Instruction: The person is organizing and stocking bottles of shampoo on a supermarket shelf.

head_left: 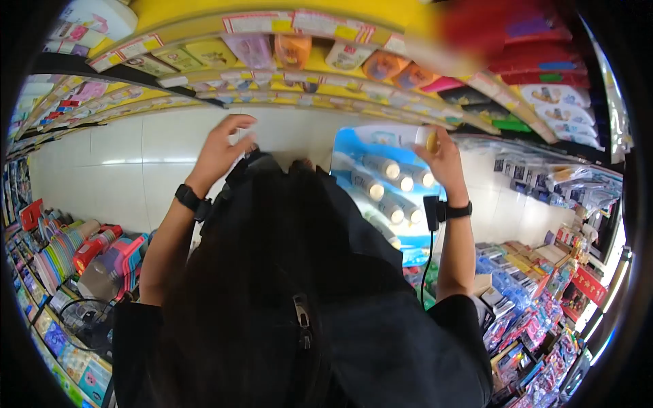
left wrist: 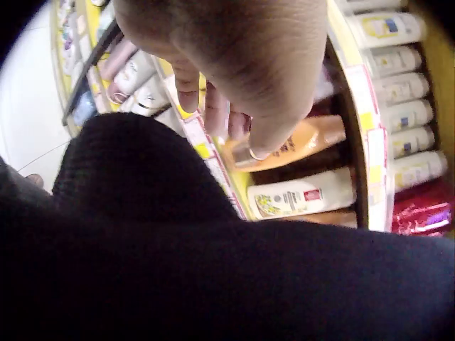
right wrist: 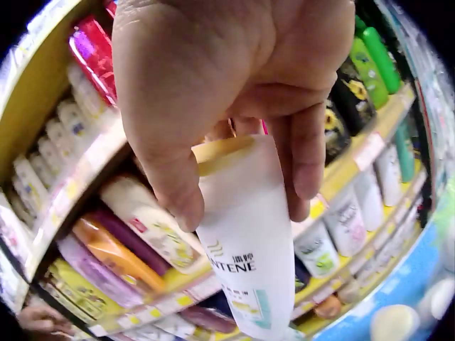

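Observation:
My right hand (head_left: 443, 163) grips a white Pantene bottle (right wrist: 249, 241) near its gold cap (right wrist: 224, 153), thumb on one side and fingers on the other. In the right wrist view the bottle hangs cap up, slightly tilted, in front of the shelves. Below and beside this hand is a blue-and-white carton (head_left: 345, 139) with several pale-capped bottles (head_left: 375, 192) in it. My left hand (head_left: 219, 151) is in the air with loosely bent fingers and holds nothing. In the left wrist view it overlaps an orange bottle (left wrist: 313, 138) on a shelf.
Yellow shelves with price strips (head_left: 299, 24) stretch across the front, filled with bottles. A white bottle (left wrist: 306, 195) lies beside the orange one. Plastic goods (head_left: 109, 251) stand behind on the left; packaged goods (head_left: 524, 299) are piled on the right. Pale floor tiles (head_left: 102, 149) show between.

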A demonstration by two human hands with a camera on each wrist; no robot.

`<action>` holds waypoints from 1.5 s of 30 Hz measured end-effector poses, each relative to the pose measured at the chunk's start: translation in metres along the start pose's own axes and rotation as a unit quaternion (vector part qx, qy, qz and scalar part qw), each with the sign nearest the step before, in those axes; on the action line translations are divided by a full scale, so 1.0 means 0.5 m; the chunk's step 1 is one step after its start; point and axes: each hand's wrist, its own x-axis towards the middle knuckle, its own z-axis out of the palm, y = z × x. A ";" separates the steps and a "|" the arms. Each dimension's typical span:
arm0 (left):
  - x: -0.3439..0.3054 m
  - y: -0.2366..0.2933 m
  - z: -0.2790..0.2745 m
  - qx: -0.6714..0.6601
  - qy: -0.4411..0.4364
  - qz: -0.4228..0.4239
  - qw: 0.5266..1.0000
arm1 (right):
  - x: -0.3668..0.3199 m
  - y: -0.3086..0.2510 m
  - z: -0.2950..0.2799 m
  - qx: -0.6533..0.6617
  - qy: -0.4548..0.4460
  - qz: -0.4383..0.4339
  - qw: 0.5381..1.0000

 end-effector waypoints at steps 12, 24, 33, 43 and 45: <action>0.092 0.184 -0.028 -0.115 -0.153 0.108 0.976 | -0.013 -0.439 -0.157 0.029 -0.037 -0.245 0.968; 0.123 0.224 -0.152 -0.203 0.000 0.201 0.958 | 0.092 -0.550 -0.025 0.429 -0.100 -0.198 0.876; 0.162 0.236 -0.200 -0.095 0.118 0.225 0.962 | 0.183 -0.560 -0.080 0.499 -0.007 -0.236 0.834; 0.239 0.169 -0.193 0.181 0.230 0.292 0.910 | 0.295 -0.619 -0.077 0.314 0.096 -0.298 0.896; 0.238 0.171 -0.193 0.185 0.204 0.284 0.918 | 0.322 -0.635 -0.069 0.315 0.087 -0.305 0.895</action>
